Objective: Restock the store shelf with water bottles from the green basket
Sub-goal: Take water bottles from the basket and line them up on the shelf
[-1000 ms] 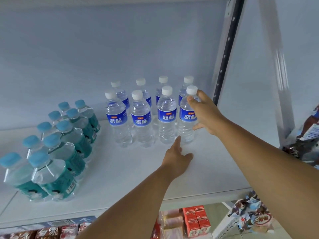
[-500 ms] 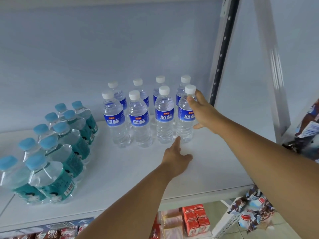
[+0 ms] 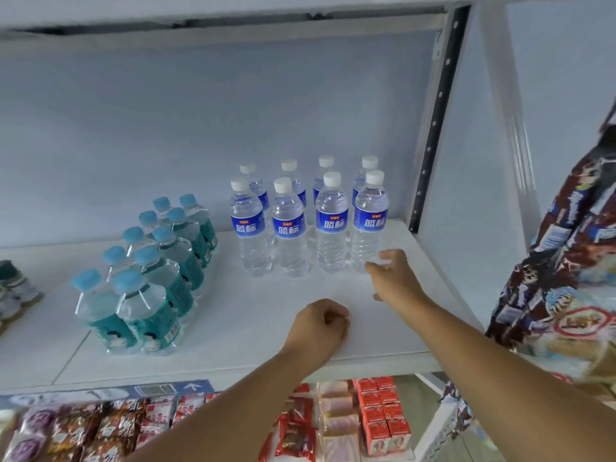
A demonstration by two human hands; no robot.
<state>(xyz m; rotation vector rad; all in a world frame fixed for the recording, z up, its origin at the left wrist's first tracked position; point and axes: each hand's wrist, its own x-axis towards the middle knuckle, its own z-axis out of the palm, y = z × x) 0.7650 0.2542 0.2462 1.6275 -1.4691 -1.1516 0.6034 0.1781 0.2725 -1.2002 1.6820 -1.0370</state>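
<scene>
Eight blue-label bottles [image 3: 290, 228] stand in two rows of four at the back right of the shelf [image 3: 233, 315]. My right hand [image 3: 396, 278] is released, fingers loose, just beside the foot of the front right bottle [image 3: 370, 225] (too blurred to tell whether it touches). My left hand [image 3: 320, 323] is clenched on nothing near the shelf's front edge, apart from the bottles.
</scene>
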